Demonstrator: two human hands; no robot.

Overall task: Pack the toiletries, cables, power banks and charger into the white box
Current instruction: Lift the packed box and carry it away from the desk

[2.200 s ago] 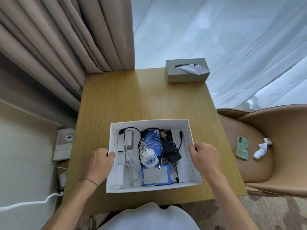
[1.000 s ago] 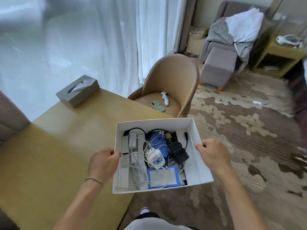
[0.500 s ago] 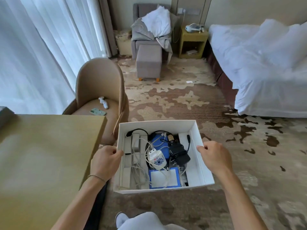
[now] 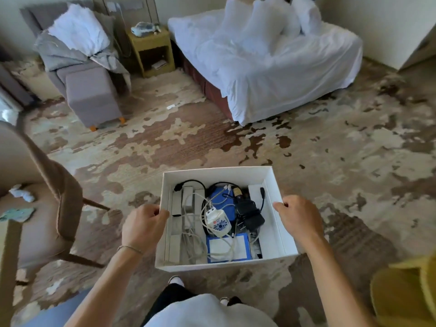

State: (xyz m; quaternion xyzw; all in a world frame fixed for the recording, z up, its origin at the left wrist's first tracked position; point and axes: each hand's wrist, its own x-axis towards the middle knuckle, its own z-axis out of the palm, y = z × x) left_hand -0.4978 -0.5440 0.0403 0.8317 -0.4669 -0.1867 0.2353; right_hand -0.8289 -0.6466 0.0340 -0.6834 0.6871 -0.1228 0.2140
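Note:
I carry the white box (image 4: 217, 173) in the air above the carpet. My left hand (image 4: 143, 226) grips its left wall and my right hand (image 4: 299, 217) grips its right wall. Inside lie a white charger with a blue pattern (image 4: 217, 223), a black power adapter (image 4: 249, 214), a blue power bank (image 4: 220, 198), a blue-edged flat pack (image 4: 228, 247), white toiletry tubes (image 4: 175, 204) along the left side, and tangled white and black cables (image 4: 192, 234).
A bed with white sheets (image 4: 271, 55) stands ahead at the right. A grey armchair with linen (image 4: 77, 50) and footstool (image 4: 92, 95) are at the far left, a yellow nightstand (image 4: 151, 50) between them. A tan chair (image 4: 35, 197) is close on my left, patterned carpet (image 4: 188, 138) ahead.
I have lifted the box off the wooden table and turned right with it into the room. The table has left the view; the bed and armchair have come in. Both hands keep their grip.

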